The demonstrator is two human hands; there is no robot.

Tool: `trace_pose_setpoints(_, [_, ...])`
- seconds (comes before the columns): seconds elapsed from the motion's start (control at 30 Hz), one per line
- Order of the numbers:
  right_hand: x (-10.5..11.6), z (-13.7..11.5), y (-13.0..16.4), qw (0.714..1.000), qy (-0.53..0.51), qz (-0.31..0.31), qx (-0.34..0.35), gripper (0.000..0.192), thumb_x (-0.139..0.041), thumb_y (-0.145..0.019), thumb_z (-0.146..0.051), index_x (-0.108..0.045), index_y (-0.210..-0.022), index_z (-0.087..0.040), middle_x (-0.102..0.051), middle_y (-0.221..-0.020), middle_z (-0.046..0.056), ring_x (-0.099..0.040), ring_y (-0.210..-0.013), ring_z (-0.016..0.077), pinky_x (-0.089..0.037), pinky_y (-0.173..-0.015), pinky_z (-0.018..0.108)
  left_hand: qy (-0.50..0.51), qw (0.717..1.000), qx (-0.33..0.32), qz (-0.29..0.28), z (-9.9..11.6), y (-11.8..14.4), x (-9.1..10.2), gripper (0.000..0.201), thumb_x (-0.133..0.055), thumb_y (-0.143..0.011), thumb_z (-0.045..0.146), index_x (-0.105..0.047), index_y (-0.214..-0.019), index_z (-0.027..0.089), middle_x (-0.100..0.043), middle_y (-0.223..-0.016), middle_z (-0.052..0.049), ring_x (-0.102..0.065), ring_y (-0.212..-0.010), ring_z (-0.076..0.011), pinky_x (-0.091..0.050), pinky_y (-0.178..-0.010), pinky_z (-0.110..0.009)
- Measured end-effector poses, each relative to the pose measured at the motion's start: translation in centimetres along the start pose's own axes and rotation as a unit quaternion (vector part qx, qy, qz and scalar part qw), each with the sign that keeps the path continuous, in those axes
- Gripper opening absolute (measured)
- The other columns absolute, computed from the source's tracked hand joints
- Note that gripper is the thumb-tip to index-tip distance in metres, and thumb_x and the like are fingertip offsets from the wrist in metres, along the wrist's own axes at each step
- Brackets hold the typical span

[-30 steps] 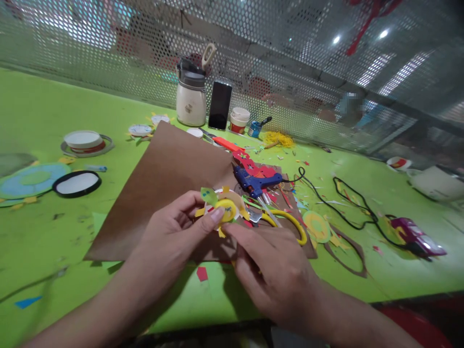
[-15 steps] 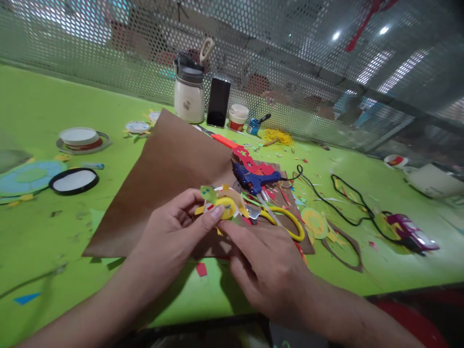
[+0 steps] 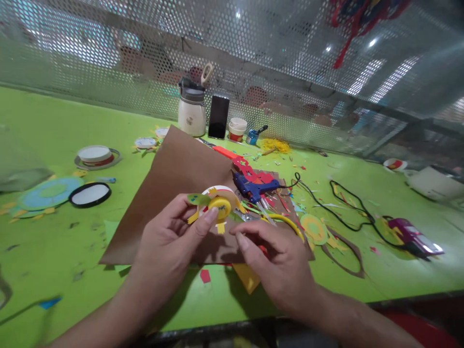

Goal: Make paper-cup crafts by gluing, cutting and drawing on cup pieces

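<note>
My left hand [image 3: 170, 246] is closed on a small paper turtle [image 3: 222, 207] with a yellow disc, a green head and yellow feet. The thumb presses on the disc. Just to the right, apart from the turtle, my right hand [image 3: 279, 261] has thumb and forefinger pinched together; what lies between them, if anything, is too small to make out. Beneath both hands spreads a brown sheet [image 3: 181, 169]. A blue glue gun [image 3: 255, 187] lies beyond the right hand, close to yellow-handled scissors [image 3: 290, 224] partly hidden by that hand.
A white jug [image 3: 191, 116], a phone [image 3: 218, 117], paper cups [image 3: 237, 129] and a blue paint jar [image 3: 252, 137] stand along the mesh screen. A black cord [image 3: 344, 215] crosses the right side to a purple device [image 3: 413, 235]. Paper-plate turtles and scraps lie about the green table [image 3: 43, 106].
My right hand has drawn away from the turtle toward the right, its fingertips now pinched. The turtle has turned slightly in my left hand. The camera view has shifted a little.
</note>
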State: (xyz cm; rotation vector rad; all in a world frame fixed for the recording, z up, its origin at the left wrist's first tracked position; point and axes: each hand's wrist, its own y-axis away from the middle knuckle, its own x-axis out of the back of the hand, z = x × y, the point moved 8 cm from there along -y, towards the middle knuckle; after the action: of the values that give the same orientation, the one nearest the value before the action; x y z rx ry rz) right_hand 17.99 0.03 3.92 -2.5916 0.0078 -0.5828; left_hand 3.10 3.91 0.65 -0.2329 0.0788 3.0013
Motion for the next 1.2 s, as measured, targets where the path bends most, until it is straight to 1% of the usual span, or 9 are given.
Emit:
trace_pose_setpoints(0.1, [-1.7, 1.4, -0.2, 0.98, -0.133, -0.075, -0.125, 0.021, -0.057, -0.093, -0.028, -0.067, -0.078, -0.016, -0.054, -0.056, -0.005, -0.045, -0.047, 0.0074, -0.038, -0.044, 0.018, 0.019, 1.0, 0.006, -0.011, 0.1, 0.1, -0.2, 0.03, -0.08, -0.079, 0.044, -0.069, -0.099, 0.023, -0.074, -0.084, -0.002, -0.067, -0.074, -0.0182, -0.057, -0.068, -0.028])
trace_pose_setpoints(0.23, [-2.6, 1.9, -0.1, 0.961, -0.175, -0.111, -0.183, 0.04, -0.055, -0.095, -0.043, -0.058, -0.065, -0.018, -0.045, -0.052, -0.006, -0.038, -0.046, 0.0071, -0.032, -0.044, 0.02, 0.022, 1.0, 0.002, -0.003, 0.2, 0.4, -0.2, 0.029, -0.081, -0.078, 0.044, -0.068, -0.094, 0.023, -0.075, -0.082, -0.001, -0.067, -0.068, -0.0166, -0.057, -0.064, -0.025])
trace_pose_setpoints(0.37, [-3.1, 2.4, 0.2, 0.946, -0.184, -0.141, -0.226, 0.053, -0.051, -0.096, -0.053, -0.048, -0.055, -0.02, -0.041, -0.045, -0.006, -0.033, -0.041, 0.0065, -0.029, -0.041, 0.02, 0.022, 1.0, 0.001, -0.019, 0.0, 0.6, -0.4, 0.03, -0.08, -0.079, 0.044, -0.069, -0.099, 0.025, -0.076, -0.084, -0.001, -0.069, -0.071, -0.018, -0.058, -0.066, -0.026])
trace_pose_setpoints(0.6, [-3.4, 2.4, 0.2, 0.934, -0.227, -0.151, -0.232, 0.042, -0.06, -0.09, -0.052, -0.066, -0.072, -0.015, -0.044, -0.049, -0.007, -0.035, -0.042, 0.0053, -0.027, -0.039, 0.018, 0.026, 0.999, 0.007, -0.02, 0.2, 0.4, -0.4, 0.032, -0.085, -0.073, 0.042, -0.069, -0.089, 0.02, -0.075, -0.076, -0.002, -0.069, -0.066, -0.0189, -0.058, -0.064, -0.027])
trace_pose_setpoints(0.8, [-3.5, 3.1, 0.6, 0.935, -0.222, -0.155, -0.23, 0.042, -0.059, -0.094, -0.05, -0.074, -0.079, -0.014, -0.045, -0.047, -0.007, -0.034, -0.04, 0.0048, -0.027, -0.04, 0.018, 0.071, 0.996, 0.035, -0.042, -0.8, 0.0, -0.5, 0.032, -0.086, -0.073, 0.036, -0.07, -0.095, 0.02, -0.078, -0.086, -0.005, -0.074, -0.078, -0.0241, -0.062, -0.07, -0.033])
trace_pose_setpoints(0.87, [-3.5, 3.3, 0.7, 0.937, -0.212, -0.154, -0.23, 0.043, -0.059, -0.095, -0.05, -0.072, -0.075, -0.014, -0.045, -0.046, -0.007, -0.034, -0.04, 0.0048, -0.028, -0.041, 0.018, 0.089, 0.993, 0.052, -0.052, -1.1, -0.1, -0.6, 0.03, -0.085, -0.074, 0.034, -0.07, -0.096, 0.02, -0.079, -0.088, -0.005, -0.075, -0.078, -0.0239, -0.062, -0.072, -0.033])
trace_pose_setpoints(1.0, [-3.4, 3.5, 0.7, 0.946, -0.177, -0.142, -0.231, 0.05, -0.058, -0.093, -0.052, -0.059, -0.059, -0.016, -0.045, -0.044, -0.006, -0.035, -0.041, 0.0054, -0.03, -0.042, 0.019, 0.126, 0.986, 0.095, -0.059, -1.4, 0.0, -1.0, 0.03, -0.085, -0.075, 0.032, -0.071, -0.098, 0.019, -0.08, -0.083, -0.005, -0.076, -0.07, -0.0222, -0.062, -0.069, -0.032])
trace_pose_setpoints(1.1, [-3.3, 3.6, 0.7, 0.948, -0.163, -0.134, -0.24, 0.051, -0.06, -0.09, -0.054, -0.054, -0.055, -0.018, -0.043, -0.042, -0.006, -0.034, -0.041, 0.0063, -0.027, -0.04, 0.02, 0.152, 0.98, 0.121, -0.048, -1.5, 0.2, -1.1, 0.031, -0.087, -0.071, 0.03, -0.073, -0.096, 0.018, -0.078, -0.073, -0.003, -0.073, -0.06, -0.0192, -0.061, -0.062, -0.028])
trace_pose_setpoints(1.2, [-3.2, 3.5, 0.4, 0.954, -0.157, -0.12, -0.224, 0.049, -0.065, -0.087, -0.05, -0.05, -0.052, -0.019, -0.04, -0.043, -0.007, -0.032, -0.041, 0.0065, -0.024, -0.04, 0.021, 0.162, 0.978, 0.131, -0.033, -1.5, 0.2, -1.1, 0.031, -0.089, -0.068, 0.028, -0.073, -0.094, 0.018, -0.078, -0.071, -0.003, -0.072, -0.059, -0.0172, -0.059, -0.058, -0.023])
